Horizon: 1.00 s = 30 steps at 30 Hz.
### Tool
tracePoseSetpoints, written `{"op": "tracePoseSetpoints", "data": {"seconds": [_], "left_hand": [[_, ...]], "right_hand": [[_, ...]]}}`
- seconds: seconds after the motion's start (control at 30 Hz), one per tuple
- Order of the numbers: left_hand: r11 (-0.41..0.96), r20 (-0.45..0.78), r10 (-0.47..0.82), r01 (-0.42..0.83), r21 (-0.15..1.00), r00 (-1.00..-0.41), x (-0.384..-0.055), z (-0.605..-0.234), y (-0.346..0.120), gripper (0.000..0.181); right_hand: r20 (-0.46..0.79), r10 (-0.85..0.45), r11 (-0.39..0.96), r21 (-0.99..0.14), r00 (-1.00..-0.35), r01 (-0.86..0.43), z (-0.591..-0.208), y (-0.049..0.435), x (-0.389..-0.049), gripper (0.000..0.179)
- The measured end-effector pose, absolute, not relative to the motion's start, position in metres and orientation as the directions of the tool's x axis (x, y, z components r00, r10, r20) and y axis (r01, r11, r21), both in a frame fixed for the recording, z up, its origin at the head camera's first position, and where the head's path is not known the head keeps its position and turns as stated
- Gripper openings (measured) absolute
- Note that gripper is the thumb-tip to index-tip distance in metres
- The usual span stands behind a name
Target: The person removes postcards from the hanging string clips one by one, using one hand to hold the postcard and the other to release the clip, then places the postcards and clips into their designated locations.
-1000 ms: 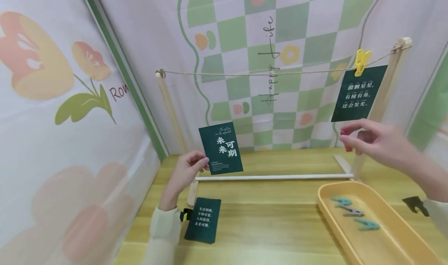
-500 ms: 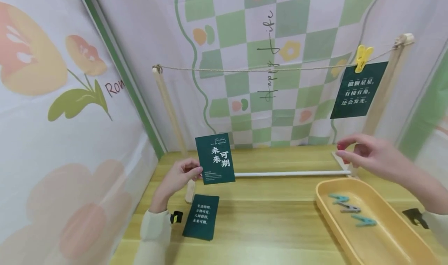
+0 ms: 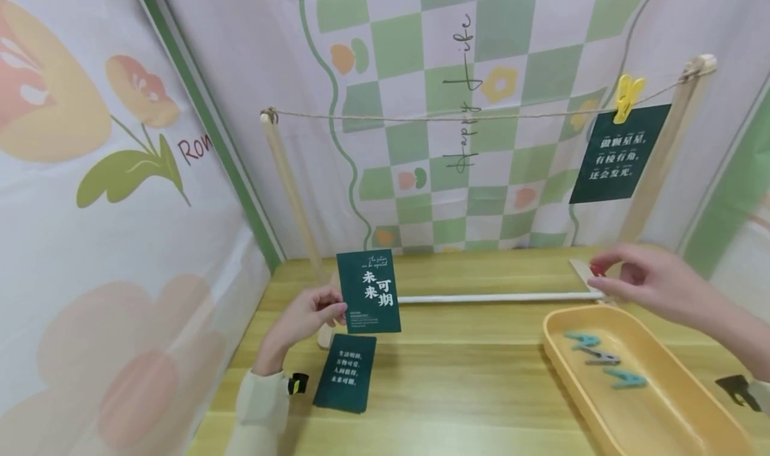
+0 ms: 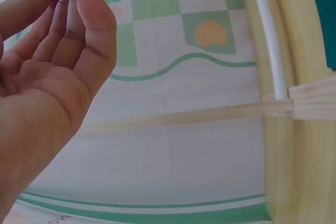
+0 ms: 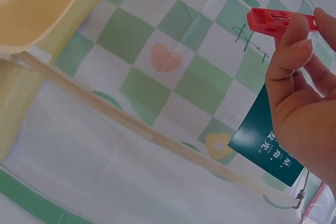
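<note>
- Tray, orange-yellow, on the wood-grain table at the near right; two teal clips and a grey clip lie inside it.
- Flat card, dark green with white characters, lying on the table at the near left.
- Left hand, pinching the held card by its left edge between thumb and fingers; that card is raised, its printed face toward the head camera.
- Right hand, thumb and forefinger nipping a red clip, near the tray's far end.
- White rod, running across between the feet of the left post and the right post, both wooden.
- String, tied between the post tops; near its right end a yellow clip grips a hanging card, also dark green.
- Backdrop, green-and-white checks, lettered "Happy Life".
</note>
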State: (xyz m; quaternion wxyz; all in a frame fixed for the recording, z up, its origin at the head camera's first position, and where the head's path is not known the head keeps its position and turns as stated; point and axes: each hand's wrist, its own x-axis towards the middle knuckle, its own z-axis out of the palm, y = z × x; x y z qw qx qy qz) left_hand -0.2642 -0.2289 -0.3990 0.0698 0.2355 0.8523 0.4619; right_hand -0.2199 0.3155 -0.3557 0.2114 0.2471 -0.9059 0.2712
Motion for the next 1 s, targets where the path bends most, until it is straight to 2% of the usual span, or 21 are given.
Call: {"op": "tracePoseSetpoints", "data": {"seconds": [0.33,0.57,1.0], "left_hand": [[0.479,-0.016,0.503,0.264,0.837,-0.864,-0.251,-0.416,-0.253,0.013],[0.48,-0.039,0.494,0.235,0.845,-0.869,-0.249,-0.422,-0.264,0.015],[0.521,-0.122,0.473,0.166,0.837,-0.872,-0.247,-0.432,-0.286,0.016]], "right_hand": [[0.416,-0.354,0.777,-0.368,-0.838,-0.511,-0.378,0.317,-0.213,0.022],[0.413,-0.342,0.768,-0.396,-0.844,-0.504,-0.395,0.323,-0.215,0.021],[0.398,-0.528,0.739,-0.22,-0.75,-0.637,-0.423,0.343,-0.21,0.031]]}}
